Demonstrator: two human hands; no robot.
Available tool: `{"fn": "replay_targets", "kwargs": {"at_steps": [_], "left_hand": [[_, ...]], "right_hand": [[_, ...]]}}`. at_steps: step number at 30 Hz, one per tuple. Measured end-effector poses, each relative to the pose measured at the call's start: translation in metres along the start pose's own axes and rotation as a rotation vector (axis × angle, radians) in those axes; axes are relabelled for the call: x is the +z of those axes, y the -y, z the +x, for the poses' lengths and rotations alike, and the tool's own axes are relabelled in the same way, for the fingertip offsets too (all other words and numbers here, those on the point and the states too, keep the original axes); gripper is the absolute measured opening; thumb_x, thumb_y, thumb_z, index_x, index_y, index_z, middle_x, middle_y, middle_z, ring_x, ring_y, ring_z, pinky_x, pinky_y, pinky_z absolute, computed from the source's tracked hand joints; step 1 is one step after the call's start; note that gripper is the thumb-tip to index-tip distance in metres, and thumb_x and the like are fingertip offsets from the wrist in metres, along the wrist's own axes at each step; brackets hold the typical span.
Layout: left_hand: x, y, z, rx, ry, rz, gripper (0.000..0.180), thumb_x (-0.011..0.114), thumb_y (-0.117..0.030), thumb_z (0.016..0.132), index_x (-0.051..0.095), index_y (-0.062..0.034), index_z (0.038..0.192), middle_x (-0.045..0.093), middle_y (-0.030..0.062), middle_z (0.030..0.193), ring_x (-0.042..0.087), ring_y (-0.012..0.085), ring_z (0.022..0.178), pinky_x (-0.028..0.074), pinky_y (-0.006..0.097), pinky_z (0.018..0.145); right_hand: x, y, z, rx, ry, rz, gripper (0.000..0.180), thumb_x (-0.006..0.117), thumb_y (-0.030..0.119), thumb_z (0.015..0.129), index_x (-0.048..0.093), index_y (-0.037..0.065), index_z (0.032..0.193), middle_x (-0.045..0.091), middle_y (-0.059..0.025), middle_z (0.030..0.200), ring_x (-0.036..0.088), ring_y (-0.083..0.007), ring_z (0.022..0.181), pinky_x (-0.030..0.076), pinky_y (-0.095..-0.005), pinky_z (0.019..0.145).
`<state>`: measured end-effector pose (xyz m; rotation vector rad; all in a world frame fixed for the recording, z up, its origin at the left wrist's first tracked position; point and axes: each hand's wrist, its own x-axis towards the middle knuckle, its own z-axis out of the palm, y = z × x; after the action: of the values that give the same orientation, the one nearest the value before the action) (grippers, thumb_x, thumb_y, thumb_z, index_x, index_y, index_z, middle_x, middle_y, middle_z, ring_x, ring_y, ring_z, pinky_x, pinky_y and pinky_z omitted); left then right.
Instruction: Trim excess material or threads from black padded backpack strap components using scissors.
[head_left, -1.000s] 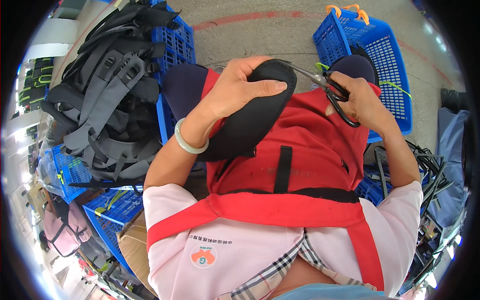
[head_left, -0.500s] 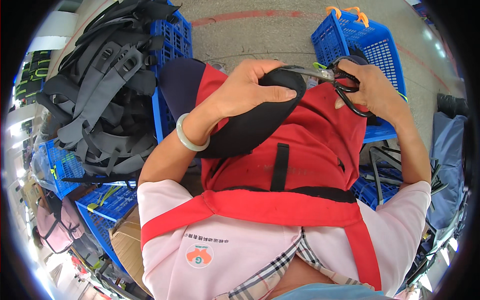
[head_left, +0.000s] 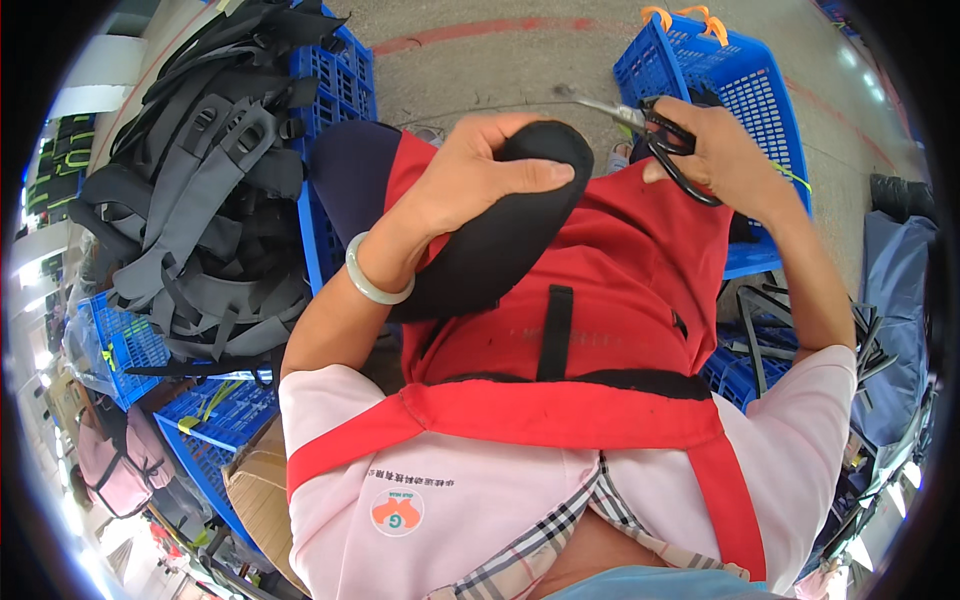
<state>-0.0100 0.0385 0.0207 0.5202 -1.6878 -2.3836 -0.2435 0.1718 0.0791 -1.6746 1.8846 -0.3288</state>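
Left hand (head_left: pixel 470 185) clamps over the rounded end of a black padded piece (head_left: pixel 500 235), fingers wrapped across its top and thumb pointing toward three o'clock; the piece lies slanted across the lap on a red apron (head_left: pixel 600 300). Right hand (head_left: pixel 725 160), at two o'clock from the left and apart from it, is closed through the black loops of a pair of scissors (head_left: pixel 640 125), whose metal blades point toward nine o'clock, their tips just above the padded piece and not touching it. Whether the blades are parted cannot be told. A pale bangle (head_left: pixel 375 275) circles the left wrist.

Step in hand, as judged: trimming at the rounded end of the padded piece, with the tool drawn near but not yet engaged. The next move appears to call for bringing the blade tips down to the edge held steady by the left hand, clear of its fingertips.

Surroundings: a blue plastic crate (head_left: pixel 740 90) at one o'clock on the concrete floor (head_left: pixel 480 60); a heap of grey and black straps (head_left: pixel 200 200) at nine o'clock over further blue crates (head_left: pixel 215 420); loose dark strap ends at four o'clock.
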Motion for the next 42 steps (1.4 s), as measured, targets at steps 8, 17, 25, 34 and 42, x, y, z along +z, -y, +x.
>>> {"fn": "replay_targets", "kwargs": {"at_steps": [8,17,25,34,42], "left_hand": [[0.001,0.02,0.021,0.248,-0.204,0.221,0.03,0.058,-0.021,0.095,0.056,-0.0031,0.119,0.06,0.005,0.103,0.057,0.0108,0.089,0.047,0.024,0.077],[-0.095,-0.015,-0.051,0.802,-1.278,0.795,0.05,0.069,-0.007,0.083,0.046,0.0014,0.127,0.049,0.0137,0.12,0.05,0.0223,0.11,0.035,0.034,0.1],[-0.085,0.035,-0.036,0.559,-0.95,-0.377,0.07,0.066,-0.002,0.086,0.027,-0.0001,0.144,0.037,0.0169,0.142,0.042,0.0241,0.128,0.029,0.034,0.107],[0.005,0.062,-0.031,0.095,-0.267,0.012,0.014,0.057,-0.007,0.091,0.064,0.0,0.102,0.066,0.0086,0.1,0.062,0.0181,0.095,0.047,0.03,0.086],[0.002,0.052,0.018,0.201,-0.254,-0.83,0.023,0.061,-0.003,0.09,0.059,-0.0053,0.112,0.065,0.0068,0.109,0.063,0.0199,0.102,0.05,0.035,0.091]], "right_hand": [[0.081,0.028,0.038,0.046,-0.146,1.035,0.028,0.075,0.024,0.083,0.061,0.005,0.097,0.05,0.0065,0.068,0.045,-0.0014,0.057,0.033,-0.0184,0.049],[0.071,-0.05,0.022,-0.085,-0.459,1.428,0.016,0.063,0.023,0.089,0.058,0.008,0.09,0.056,0.0028,0.071,0.049,-0.0044,0.056,0.035,-0.0182,0.049],[0.089,-0.062,0.023,-0.01,-0.463,1.881,0.02,0.055,0.028,0.096,0.059,0.008,0.096,0.057,0.0044,0.073,0.044,-0.0029,0.055,0.033,-0.0185,0.05],[0.1,-0.058,0.02,-0.213,-0.516,1.837,0.015,0.06,0.018,0.092,0.06,0.006,0.101,0.063,-0.0019,0.088,0.057,-0.0097,0.069,0.043,-0.023,0.06],[0.122,-0.022,0.008,-0.059,-0.29,1.552,0.027,0.069,0.011,0.085,0.049,0.005,0.103,0.067,-0.0119,0.084,0.063,-0.0167,0.074,0.047,-0.0274,0.068]]}}
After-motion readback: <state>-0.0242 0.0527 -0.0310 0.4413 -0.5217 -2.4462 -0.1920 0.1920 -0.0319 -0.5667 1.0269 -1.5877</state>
